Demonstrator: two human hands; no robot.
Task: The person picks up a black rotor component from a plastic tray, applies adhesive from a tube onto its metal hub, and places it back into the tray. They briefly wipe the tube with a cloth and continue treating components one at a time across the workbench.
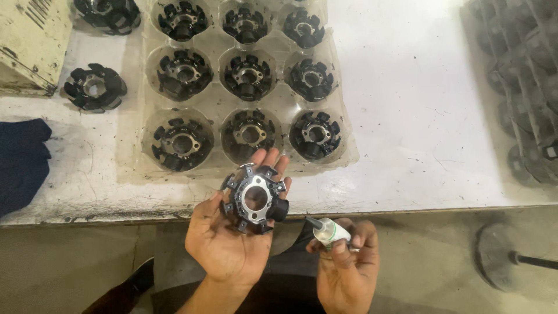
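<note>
My left hand [229,241] lies palm up below the table edge and holds a black stator core [254,198] with a round metal centre and several radial poles. My right hand [346,261] is lower right of it, shut on a small white tube [330,231] with a dark nozzle that points up-left toward the stator. The nozzle tip stays a little apart from the part.
A clear plastic tray [218,102] on the white table [418,116] holds several similar stators in round pockets. Two loose stators [94,87] lie at the left near a beige box [32,40]. A dark cloth [20,163] sits far left, more trays [523,87] far right.
</note>
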